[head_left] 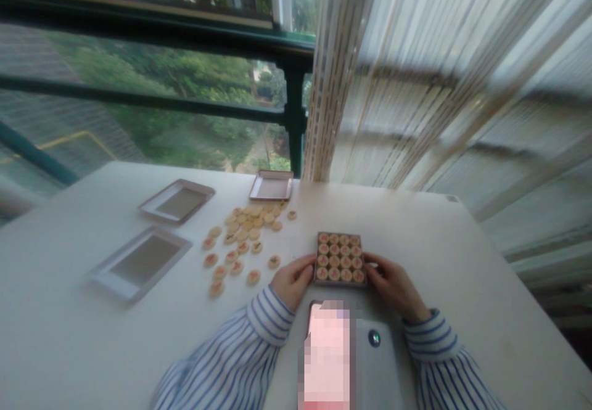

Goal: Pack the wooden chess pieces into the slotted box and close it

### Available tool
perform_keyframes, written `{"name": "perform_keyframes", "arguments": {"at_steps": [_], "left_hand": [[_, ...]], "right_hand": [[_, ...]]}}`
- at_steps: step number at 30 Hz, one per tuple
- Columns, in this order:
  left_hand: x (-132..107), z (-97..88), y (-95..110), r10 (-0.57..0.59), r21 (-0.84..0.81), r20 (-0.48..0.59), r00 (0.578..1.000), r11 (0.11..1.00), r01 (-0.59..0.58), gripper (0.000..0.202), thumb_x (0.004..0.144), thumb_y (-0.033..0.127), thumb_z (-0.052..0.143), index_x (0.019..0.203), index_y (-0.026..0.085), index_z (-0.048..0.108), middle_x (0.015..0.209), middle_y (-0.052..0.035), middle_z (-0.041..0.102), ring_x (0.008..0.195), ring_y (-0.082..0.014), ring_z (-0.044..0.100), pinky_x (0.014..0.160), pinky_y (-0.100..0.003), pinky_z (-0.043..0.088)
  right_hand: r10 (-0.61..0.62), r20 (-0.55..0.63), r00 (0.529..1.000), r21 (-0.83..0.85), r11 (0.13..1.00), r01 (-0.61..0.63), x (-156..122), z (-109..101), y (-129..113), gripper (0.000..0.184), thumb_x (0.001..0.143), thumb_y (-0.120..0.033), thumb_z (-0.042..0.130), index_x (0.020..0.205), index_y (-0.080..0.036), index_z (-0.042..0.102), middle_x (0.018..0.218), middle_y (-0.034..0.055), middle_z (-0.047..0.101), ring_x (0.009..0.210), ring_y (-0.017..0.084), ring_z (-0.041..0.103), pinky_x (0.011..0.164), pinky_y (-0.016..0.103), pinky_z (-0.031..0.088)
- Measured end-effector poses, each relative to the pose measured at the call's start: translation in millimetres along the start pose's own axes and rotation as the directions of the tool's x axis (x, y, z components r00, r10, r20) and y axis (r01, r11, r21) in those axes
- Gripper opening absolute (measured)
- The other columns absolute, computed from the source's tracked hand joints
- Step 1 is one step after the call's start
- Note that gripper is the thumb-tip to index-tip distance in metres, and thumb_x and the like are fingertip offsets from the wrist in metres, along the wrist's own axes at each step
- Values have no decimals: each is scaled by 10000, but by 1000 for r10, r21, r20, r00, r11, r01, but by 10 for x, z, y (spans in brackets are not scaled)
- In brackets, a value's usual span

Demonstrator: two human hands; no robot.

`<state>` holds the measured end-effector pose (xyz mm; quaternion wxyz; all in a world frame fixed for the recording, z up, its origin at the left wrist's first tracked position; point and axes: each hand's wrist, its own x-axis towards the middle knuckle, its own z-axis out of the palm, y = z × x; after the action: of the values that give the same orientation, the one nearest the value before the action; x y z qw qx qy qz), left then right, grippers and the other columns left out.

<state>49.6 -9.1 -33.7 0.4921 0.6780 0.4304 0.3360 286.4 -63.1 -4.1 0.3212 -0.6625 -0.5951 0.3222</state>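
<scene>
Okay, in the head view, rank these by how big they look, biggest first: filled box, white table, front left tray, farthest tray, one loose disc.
1. White table
2. Front left tray
3. Filled box
4. Farthest tray
5. Loose disc

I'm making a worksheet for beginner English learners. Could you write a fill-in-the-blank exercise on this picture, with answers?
1. Between the left grip and right grip, the square box holds four rows of ____ xiangqi pieces each.
2. Loose pieces lie to the ____ of the box.
3. Characters on the boxed pieces look ____.
4. The sleeves have ____ stripes.

Missing words: four; left; red; blue.
</scene>
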Motion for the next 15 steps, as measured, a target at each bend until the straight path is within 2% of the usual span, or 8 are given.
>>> {"name": "perform_keyframes", "arguments": {"at_steps": [15], "left_hand": [[-8,-21,45,5,17,-15,1000,1000,-5,394,805,287,433,1132,150,605,1142,-73,632,1073,-207,572,962,-374,446]], "right_hand": [[-1,4,1000,-1,1000,1,-3,15,-1,406,824,-356,448,1154,-160,580,910,67,694,713,166,633,651,282,513]]}}
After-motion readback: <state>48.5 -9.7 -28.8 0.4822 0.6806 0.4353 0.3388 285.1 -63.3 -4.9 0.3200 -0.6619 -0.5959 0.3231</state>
